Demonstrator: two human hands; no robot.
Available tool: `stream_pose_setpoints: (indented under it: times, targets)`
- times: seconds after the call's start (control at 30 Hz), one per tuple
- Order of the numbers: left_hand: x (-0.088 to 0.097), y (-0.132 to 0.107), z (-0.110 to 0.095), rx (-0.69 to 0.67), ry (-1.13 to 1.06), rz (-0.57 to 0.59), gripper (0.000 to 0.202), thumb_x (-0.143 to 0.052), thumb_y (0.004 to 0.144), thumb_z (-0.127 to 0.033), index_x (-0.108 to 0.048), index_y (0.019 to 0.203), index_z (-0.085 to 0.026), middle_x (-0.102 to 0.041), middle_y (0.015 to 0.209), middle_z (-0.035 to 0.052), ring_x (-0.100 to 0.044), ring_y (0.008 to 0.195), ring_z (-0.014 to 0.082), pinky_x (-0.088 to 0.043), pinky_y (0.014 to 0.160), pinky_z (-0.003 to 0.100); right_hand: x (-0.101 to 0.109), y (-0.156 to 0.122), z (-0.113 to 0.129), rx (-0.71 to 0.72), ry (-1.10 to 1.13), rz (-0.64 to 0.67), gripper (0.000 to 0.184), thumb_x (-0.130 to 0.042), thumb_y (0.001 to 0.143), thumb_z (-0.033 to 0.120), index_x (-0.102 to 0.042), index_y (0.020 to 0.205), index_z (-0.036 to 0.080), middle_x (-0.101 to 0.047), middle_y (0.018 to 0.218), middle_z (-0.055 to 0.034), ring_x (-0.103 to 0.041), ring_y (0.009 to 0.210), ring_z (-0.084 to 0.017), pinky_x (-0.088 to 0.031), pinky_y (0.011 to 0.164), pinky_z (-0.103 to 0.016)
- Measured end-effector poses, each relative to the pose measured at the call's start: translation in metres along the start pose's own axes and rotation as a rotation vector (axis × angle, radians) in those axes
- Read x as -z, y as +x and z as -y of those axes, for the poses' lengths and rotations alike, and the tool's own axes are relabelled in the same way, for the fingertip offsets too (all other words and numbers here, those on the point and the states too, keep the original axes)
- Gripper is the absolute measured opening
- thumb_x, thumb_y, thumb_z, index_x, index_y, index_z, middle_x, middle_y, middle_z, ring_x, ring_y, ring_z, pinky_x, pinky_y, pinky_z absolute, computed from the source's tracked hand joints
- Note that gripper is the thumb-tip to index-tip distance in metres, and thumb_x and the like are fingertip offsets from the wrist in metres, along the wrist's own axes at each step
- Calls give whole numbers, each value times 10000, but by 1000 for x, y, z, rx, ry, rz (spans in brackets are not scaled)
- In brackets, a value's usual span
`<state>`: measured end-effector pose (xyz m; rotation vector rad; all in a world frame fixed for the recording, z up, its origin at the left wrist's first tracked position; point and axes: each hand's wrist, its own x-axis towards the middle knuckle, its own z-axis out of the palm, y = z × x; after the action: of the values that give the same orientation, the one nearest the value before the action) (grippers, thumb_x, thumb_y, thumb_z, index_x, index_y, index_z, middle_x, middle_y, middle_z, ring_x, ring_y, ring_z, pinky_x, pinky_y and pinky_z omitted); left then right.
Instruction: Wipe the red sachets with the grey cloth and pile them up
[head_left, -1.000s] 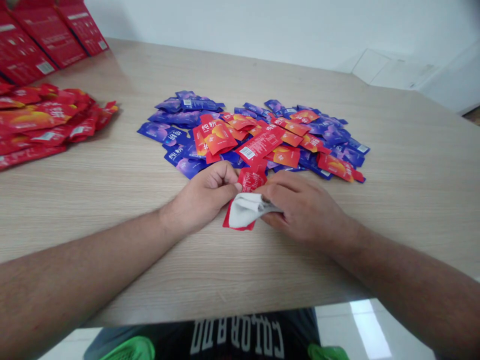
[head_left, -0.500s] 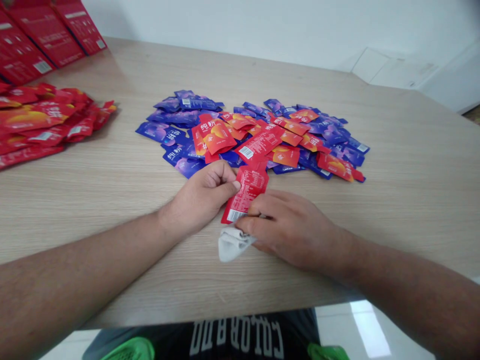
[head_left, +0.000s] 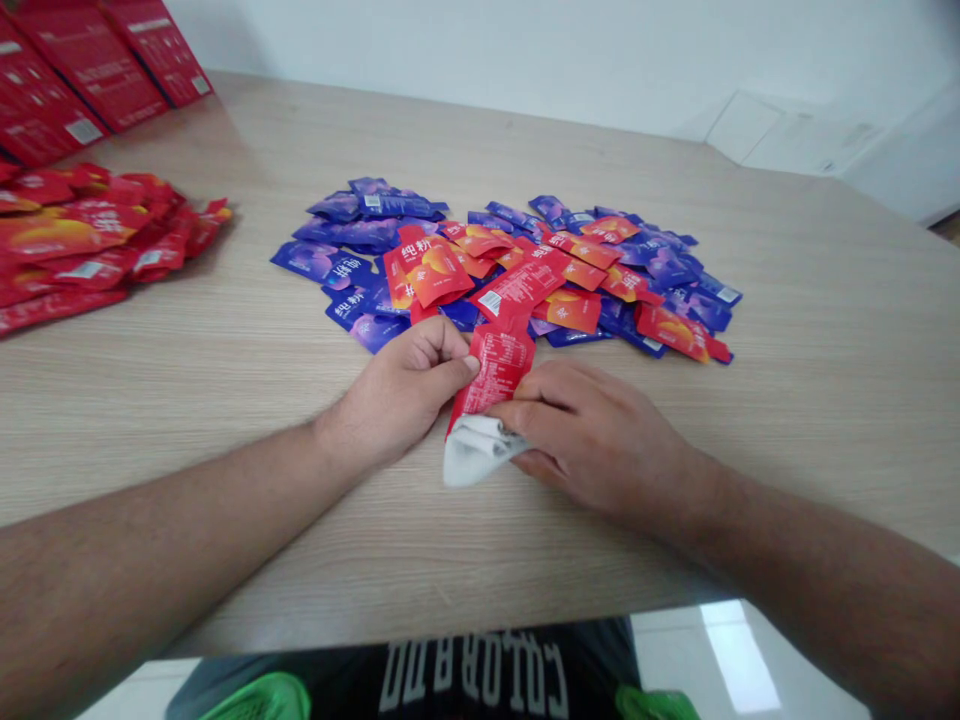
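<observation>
A red sachet (head_left: 501, 368) with white print lies near the table's front, in front of a heap of pouches. My left hand (head_left: 409, 385) pinches its left edge between thumb and bent fingers. My right hand (head_left: 600, 440) is closed on a folded white cloth (head_left: 480, 450). The cloth rests over the lower end of the sachet and hides the barcode there. Beyond the hands, blue-purple sachets (head_left: 345, 235) and red-orange sachets (head_left: 431, 270) lie mixed in the heap. Another red sachet (head_left: 525, 285) lies back side up just behind the held one.
On the left of the wooden table (head_left: 262, 430) is a pile of red sachets (head_left: 82, 240). Behind it stand red printed boxes (head_left: 90, 70). A white wall (head_left: 525, 60) borders the far edge. Below the near edge, my printed dark shirt (head_left: 472, 680) shows.
My right hand has moved the cloth slightly up and to the right, so it now covers the sachet's barcode end. My left hand keeps its pinch, almost unmoved.
</observation>
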<state>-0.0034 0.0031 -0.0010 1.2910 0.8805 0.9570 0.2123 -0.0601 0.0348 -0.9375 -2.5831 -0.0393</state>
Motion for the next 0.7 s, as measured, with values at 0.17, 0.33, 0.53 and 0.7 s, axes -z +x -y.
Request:
stream_pose_setpoints:
  times: [0.17, 0.33, 0.53, 0.7]
  targets:
    - [1, 0, 1, -15, 57, 0, 165, -739, 841, -239, -584, 801, -198, -621, 710, -10, -528, 586, 119, -389, 536, 255, 1, 0, 2, 2, -3, 14, 189, -613, 1023, 228, -746, 1136, 155, -705, 1016, -91, -616, 922, -249, -508, 811, -386]
    - [1, 0, 1, -21, 52, 6, 167, -742, 840, -234, -585, 801, -196, -623, 714, -10, -531, 592, 118, -396, 540, 251, 1, 0, 4, 25, -13, 19, 195, -576, 1034, 203, -750, 1111, 158, -712, 1011, -91, -620, 913, -251, -515, 811, -394]
    - [3, 1, 1, -20, 57, 10, 174, -751, 847, -241, -591, 797, -195, -622, 704, -11, -528, 583, 116, -400, 535, 247, -1, 1, 7, 29, -12, 5, 198, -571, 1037, 195, -754, 1107, 165, -707, 990, -80, -617, 889, -247, -514, 778, -393]
    - [3, 1, 2, -7, 19, 22, 167, -748, 848, -234, -591, 806, -197, -629, 702, -12, -533, 576, 116, -394, 530, 242, 0, 2, 2, -9, -17, -19, 200, -588, 1040, 228, -744, 1139, 152, -703, 1023, -96, -619, 917, -252, -517, 812, -397]
